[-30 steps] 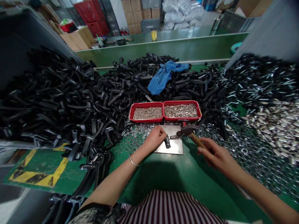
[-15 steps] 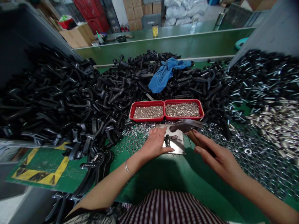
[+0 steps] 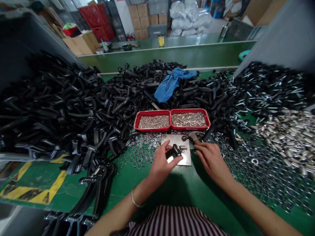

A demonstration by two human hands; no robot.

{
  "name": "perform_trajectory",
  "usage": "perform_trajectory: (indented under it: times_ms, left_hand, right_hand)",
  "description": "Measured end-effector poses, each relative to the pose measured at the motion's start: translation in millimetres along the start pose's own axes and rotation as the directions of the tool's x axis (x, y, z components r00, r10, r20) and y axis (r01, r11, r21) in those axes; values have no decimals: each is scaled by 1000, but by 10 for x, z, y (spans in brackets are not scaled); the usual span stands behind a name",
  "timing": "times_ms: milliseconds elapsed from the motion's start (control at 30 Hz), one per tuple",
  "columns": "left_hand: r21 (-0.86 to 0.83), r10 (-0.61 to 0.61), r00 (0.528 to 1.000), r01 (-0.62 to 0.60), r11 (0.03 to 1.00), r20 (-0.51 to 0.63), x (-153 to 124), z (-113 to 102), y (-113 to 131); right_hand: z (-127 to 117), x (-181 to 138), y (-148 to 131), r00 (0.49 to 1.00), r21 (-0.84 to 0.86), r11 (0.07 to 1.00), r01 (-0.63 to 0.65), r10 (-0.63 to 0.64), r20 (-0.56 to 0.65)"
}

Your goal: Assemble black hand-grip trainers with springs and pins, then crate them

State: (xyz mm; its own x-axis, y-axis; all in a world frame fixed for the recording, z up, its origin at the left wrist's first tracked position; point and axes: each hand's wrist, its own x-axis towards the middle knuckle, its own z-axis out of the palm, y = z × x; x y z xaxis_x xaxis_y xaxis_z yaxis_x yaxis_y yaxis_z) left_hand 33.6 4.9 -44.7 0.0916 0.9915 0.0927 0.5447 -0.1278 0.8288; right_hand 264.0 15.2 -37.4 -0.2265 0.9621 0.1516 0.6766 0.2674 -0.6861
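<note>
My left hand [image 3: 161,162] is closed around a small black plastic part [image 3: 176,150], thumb below and fingers above it. A short coil spring [image 3: 182,147] sticks out of its right side. Under the part lies a flat metal plate [image 3: 187,160]. My right hand [image 3: 213,160] has its fingers on the handle of a claw hammer [image 3: 193,136], whose head is low at the plate's upper right corner. The palm side of that hand is hidden.
Two red trays [image 3: 152,129] of small metal pins stand behind the plate. Loose metal rings [image 3: 254,161] spread to both sides. Black plastic parts [image 3: 98,108] heap up left and behind, with a blue cloth [image 3: 167,86] on top. Metal sleeves [image 3: 292,134] pile at right.
The hammer, blurred over the plate before, has come down to the right in my right hand. My left hand has lifted and tilted the black part, where it earlier pressed it on the plate.
</note>
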Motion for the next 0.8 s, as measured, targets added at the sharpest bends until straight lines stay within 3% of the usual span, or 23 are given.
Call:
perform_trajectory:
  times_ms: [67, 167, 233, 333, 500, 567, 667, 733, 800]
  left_hand:
    - [-59, 52, 997, -56, 997, -58, -133, 74, 102]
    - [-11, 222, 975, -222, 975, 19, -164, 126, 228]
    - [14, 282, 950, -286, 958, 131, -34, 129, 305]
    - [88, 334, 901, -370, 925, 277, 342, 195, 444]
    - [373, 431, 823, -556, 743, 369, 1073, 716, 741]
    - [487, 377, 819, -564, 667, 433, 1264, 998, 860]
    - [583, 257, 860, -492, 646, 441, 1372, 1341, 1000]
    - [604, 223, 886, -443, 662, 406, 1363, 1471, 1067]
    - [619, 201, 906, -405, 673, 373, 1345, 1507, 1126]
  right_hand:
    - [51, 2, -114, 987, 258, 954, -154, 138, 79]
    - [101, -51, -161, 939, 578, 740, -343, 269, 214]
    - [81, -132, -96, 944, 633, 708, -314, 307, 125]
    - [-2, -269, 57, 946, 581, 769, -265, 324, 2]
    - [-62, -385, 222, 920, 687, 646, -334, 381, 89]
    - [-67, -404, 265, 910, 654, 666, -358, 405, 86]
    - [-114, -413, 345, 921, 401, 847, -348, 389, -23]
    - [-165, -386, 410, 948, 190, 947, -260, 288, -138]
    - [-210, -321, 478, 973, 59, 986, -156, 163, -164]
